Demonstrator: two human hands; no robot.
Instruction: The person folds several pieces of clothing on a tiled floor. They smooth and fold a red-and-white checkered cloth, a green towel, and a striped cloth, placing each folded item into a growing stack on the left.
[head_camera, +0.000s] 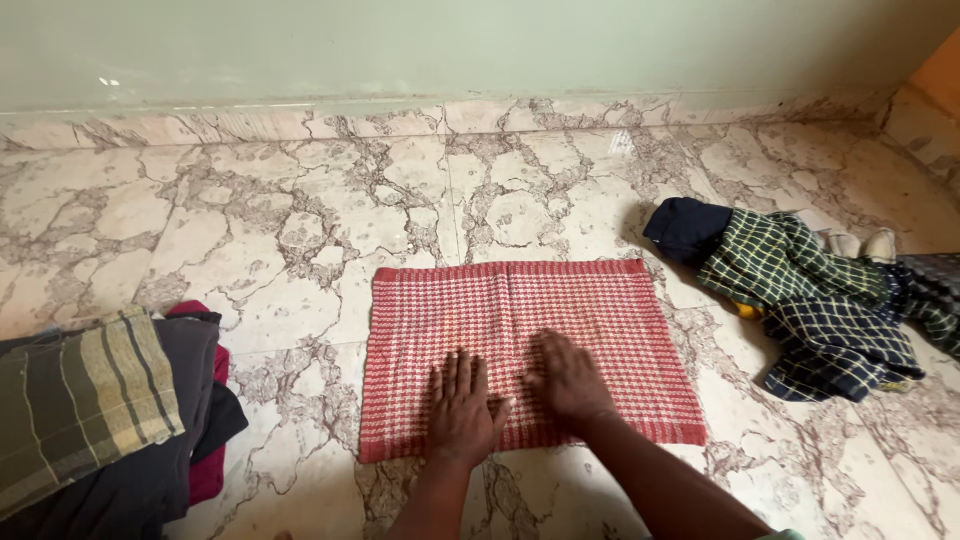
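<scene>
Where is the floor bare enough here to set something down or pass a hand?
Bare floor runs between wall and red cloth, and in strips either side of it. Crowded: folded stack left, checked heap right; both hands lie flat on the cloth.

Hands: two, left hand (460, 412) and right hand (567, 381), both flat, palms down, on cloth.
Red-and-white checked cloth (520, 325): one, spread on floor.
Folded stack (100, 420) at left: one; layers seen: olive striped piece on top, grey, dark red, black beneath, so perhaps four, edges hard to separate.
Loose heap (810, 295) at right: one; green check, navy check, plain navy piece, pale bits behind, exact count unclear.
Marble floor (300, 200): one.
</scene>
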